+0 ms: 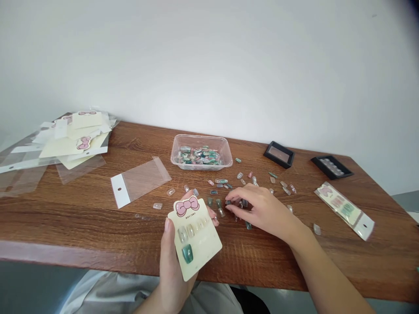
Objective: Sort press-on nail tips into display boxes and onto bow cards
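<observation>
My left hand [172,266] grips a cream display card [204,246] with a pink bow printed at its top, tilted above the table's front edge. Several pale press-on nails [190,230] form a row across the card, and one green press-on nail [187,253] sits below them at the left. Over the loose nails on the table, my right hand [258,205] has its thumb and forefinger close together at a small dark nail [228,202]; whether it is lifted I cannot tell. Green nails [219,205] lie just left of those fingertips. Other nails are partly hidden under the hand.
A clear plastic tub [201,166] of mixed nails stands behind. An empty clear sleeve [140,181] lies left, beyond it a pile of cards and sleeves [75,139]. At right are two black frames [279,154] and a packed card [345,211]. A wall closes the back.
</observation>
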Demonstrator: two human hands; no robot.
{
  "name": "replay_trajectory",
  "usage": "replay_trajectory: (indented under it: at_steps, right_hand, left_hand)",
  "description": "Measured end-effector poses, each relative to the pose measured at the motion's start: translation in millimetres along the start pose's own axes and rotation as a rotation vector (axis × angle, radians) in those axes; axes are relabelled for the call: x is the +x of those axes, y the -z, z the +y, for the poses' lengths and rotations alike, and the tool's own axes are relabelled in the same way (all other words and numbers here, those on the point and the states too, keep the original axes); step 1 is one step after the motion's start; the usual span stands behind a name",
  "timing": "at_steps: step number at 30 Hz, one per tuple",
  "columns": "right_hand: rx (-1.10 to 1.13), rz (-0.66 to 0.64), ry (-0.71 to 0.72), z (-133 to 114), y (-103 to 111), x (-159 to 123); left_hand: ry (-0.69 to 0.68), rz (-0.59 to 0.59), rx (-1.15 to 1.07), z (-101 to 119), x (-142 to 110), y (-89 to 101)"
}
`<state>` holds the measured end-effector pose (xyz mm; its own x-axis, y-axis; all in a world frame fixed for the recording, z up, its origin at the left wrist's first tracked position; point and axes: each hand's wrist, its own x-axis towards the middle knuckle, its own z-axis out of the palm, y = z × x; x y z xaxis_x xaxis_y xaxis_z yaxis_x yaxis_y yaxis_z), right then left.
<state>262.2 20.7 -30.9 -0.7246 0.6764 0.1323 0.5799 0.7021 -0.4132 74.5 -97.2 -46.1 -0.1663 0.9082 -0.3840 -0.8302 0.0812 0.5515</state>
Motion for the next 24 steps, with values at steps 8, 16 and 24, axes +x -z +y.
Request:
replay_trajectory:
  at_steps: [8,16,24]
  right_hand:
    - [0.011,0.044,0.06,-1.6,-0.4,2.1]
    - [-0.011,0.001,-0.002,1.6,-1.4,0.6]
    - [-0.033,0.014,-0.004,-0.4,-1.6,2.1]
  left_hand:
    - [-0.019,0.019,-0.005,-2.4,0.7,-1.1]
    - [0.006,-0.006,0.0,-0.3,-2.3,1.6]
    - [0.002,-0.013,0.005,0.3,-0.4,1.1]
